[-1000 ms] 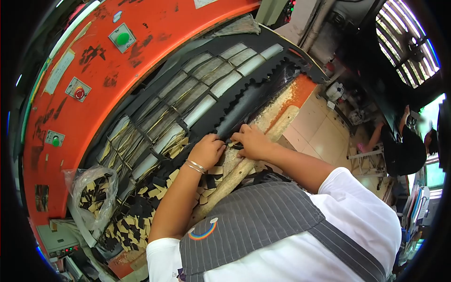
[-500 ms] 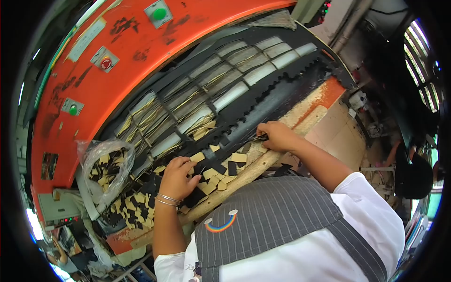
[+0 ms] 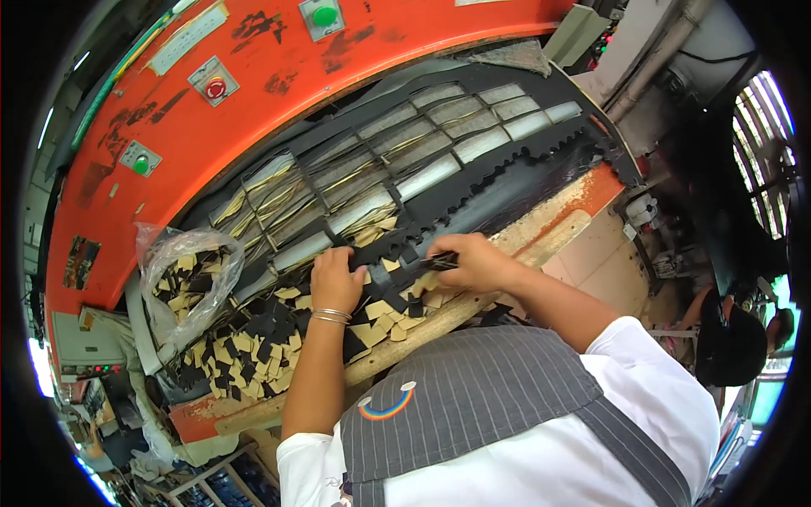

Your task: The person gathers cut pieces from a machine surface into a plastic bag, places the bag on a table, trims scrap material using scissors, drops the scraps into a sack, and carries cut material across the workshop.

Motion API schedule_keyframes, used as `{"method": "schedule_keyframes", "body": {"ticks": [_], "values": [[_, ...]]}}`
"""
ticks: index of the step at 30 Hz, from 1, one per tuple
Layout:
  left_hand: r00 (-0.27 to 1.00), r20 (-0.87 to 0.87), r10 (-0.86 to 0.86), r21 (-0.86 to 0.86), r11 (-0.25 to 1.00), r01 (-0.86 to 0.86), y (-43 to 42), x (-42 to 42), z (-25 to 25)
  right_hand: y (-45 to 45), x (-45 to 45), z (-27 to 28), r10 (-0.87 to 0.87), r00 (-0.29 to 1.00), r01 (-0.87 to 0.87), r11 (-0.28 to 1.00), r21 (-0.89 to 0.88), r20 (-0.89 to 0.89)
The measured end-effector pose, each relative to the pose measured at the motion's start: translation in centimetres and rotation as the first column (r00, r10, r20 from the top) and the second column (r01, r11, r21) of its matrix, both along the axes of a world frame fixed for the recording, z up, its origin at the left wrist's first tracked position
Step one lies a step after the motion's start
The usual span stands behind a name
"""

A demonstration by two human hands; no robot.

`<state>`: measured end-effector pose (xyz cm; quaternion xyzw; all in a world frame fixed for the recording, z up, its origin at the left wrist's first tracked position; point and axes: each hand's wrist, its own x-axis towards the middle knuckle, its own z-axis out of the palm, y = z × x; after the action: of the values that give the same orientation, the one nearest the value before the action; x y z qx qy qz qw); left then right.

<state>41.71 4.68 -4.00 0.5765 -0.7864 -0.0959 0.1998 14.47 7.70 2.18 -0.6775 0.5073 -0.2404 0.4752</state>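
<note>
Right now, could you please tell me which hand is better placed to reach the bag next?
Probably the left hand: it is nearer the bag, while the right hand is farther off and seems to hold dark pieces.

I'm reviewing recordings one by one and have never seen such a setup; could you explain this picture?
No robot here: a head-worn camera looks forward and down at the wearer's bare hands. At the back is an orange machine with push buttons. In front lies a black sheet cut into a grid, with loose tan and black pieces nearer the wearer. The right hand pinches some dark pieces; the left hand is by the loose ones, its grip unclear.
</note>
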Motion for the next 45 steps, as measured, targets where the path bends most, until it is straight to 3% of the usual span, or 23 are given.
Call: {"method": "schedule_keyframes", "body": {"ticks": [2,4,6,8,9,10,11,12,14,18,20,21,22,24,28,30,31,32,34,36,40,44,45], "values": [[0.999,0.012,0.030,0.088,0.996,-0.031,-0.3,0.2,-0.2,-0.4,1.7,-0.9,0.029,1.000,-0.030,0.994,-0.104,-0.004],[0.999,-0.049,0.005,0.061,0.998,-0.002,-0.1,0.5,-0.2,-0.9,1.9,-1.4,0.248,0.960,-0.250,0.968,0.008,-0.132],[0.988,-0.153,-0.020,0.009,1.000,0.021,0.4,1.0,0.3,-1.0,1.8,-1.9,0.143,0.945,-0.200,0.964,-0.174,-0.293],[0.989,-0.143,-0.024,0.075,0.997,0.035,1.5,1.4,3.3,-2.3,0.3,-2.3,-0.179,0.970,0.179,0.984,-0.013,-0.166],[0.984,-0.093,-0.152,0.163,0.973,0.165,2.0,1.7,4.9,-3.3,-1.1,-4.4,-0.347,0.937,0.338,0.926,0.166,0.028],[0.958,-0.055,-0.282,0.255,0.924,0.286,2.4,1.9,5.8,-3.7,-1.9,-3.6,-0.511,0.858,0.484,0.842,0.238,0.062],[0.943,-0.119,-0.312,0.235,0.914,0.332,2.3,1.7,6.1,-4.3,-2.8,-4.3,-0.664,0.712,0.538,0.725,0.429,0.229],[0.943,-0.120,-0.311,0.236,0.913,0.332,2.0,1.1,5.9,-5.2,-4.0,-7.0,-0.723,0.644,0.579,0.675,0.458,0.251],[0.946,-0.246,-0.210,0.214,0.940,0.264,0.4,-1.2,4.8,-5.7,-5.3,-8.1,-0.677,0.692,0.518,0.707,0.482,0.249],[0.979,0.006,-0.202,0.088,0.976,0.201,-2.2,-6.3,0.8,-5.7,-4.8,-2.7,-0.523,0.849,0.393,0.719,0.573,0.074],[0.982,0.145,-0.123,0.203,0.975,0.093,-3.0,-7.7,1.2,-6.2,-6.2,-2.6,-0.271,0.944,0.312,0.919,0.242,-0.187],[0.954,0.293,-0.058,0.302,0.953,-0.035,-3.3,-8.2,1.8,-6.8,-7.5,-3.8,-0.278,0.929,0.319,0.935,0.153,-0.243],[0.954,0.294,-0.061,0.301,0.953,-0.032,-3.7,-8.2,2.2,-7.3,-8.5,-4.6,-0.280,0.929,0.322,0.934,0.152,-0.241],[0.929,0.325,-0.174,0.391,0.920,0.035,-4.1,-7.4,2.7,-7.7,-10.0,-6.3,-0.458,0.657,0.365,0.888,-0.278,-0.599],[0.962,0.193,-0.191,0.302,0.945,0.127,-4.0,-6.5,2.9,-8.1,-10.8,-7.6,-0.472,0.618,0.258,0.877,-0.404,-0.629],[0.974,0.162,-0.159,0.371,0.924,0.089,-3.5,-6.9,4.6,-6.9,-10.2,-6.4,-0.244,0.641,0.046,0.959,-0.281,-0.728],[0.985,0.129,-0.116,0.439,0.897,0.048,-3.3,-7.1,5.2,-6.5,-8.8,-2.0,-0.075,0.697,0.108,0.994,0.001,-0.714],[0.986,0.128,-0.111,0.440,0.897,0.044,-3.2,-7.0,4.9,-6.3,-7.6,-0.4,-0.070,0.696,0.102,0.995,0.002,-0.715],[0.975,0.144,-0.171,0.307,0.944,0.121,-2.7,-6.8,4.1,-5.7,-5.3,0.5,-0.285,0.846,0.129,0.929,-0.347,-0.450],[0.970,0.168,-0.177,0.312,0.943,0.118,-2.4,-6.8,4.5,-6.7,-3.5,-0.8,-0.332,0.856,0.077,0.840,-0.538,-0.396],[0.977,0.119,-0.176,0.226,0.963,0.146,-2.2,-6.9,4.7,-9.4,-1.9,-3.9,-0.266,0.786,0.018,0.912,-0.409,-0.558],[0.972,0.133,-0.195,0.204,0.965,0.165,-2.0,-6.3,4.3,-9.4,-2.6,-4.3,-0.281,0.854,0.063,0.891,-0.450,-0.438],[0.981,0.073,-0.182,0.203,0.965,0.164,-2.2,-6.0,4.4,-8.8,-3.2,-3.4,-0.288,0.921,0.109,0.837,-0.536,-0.263]]}}
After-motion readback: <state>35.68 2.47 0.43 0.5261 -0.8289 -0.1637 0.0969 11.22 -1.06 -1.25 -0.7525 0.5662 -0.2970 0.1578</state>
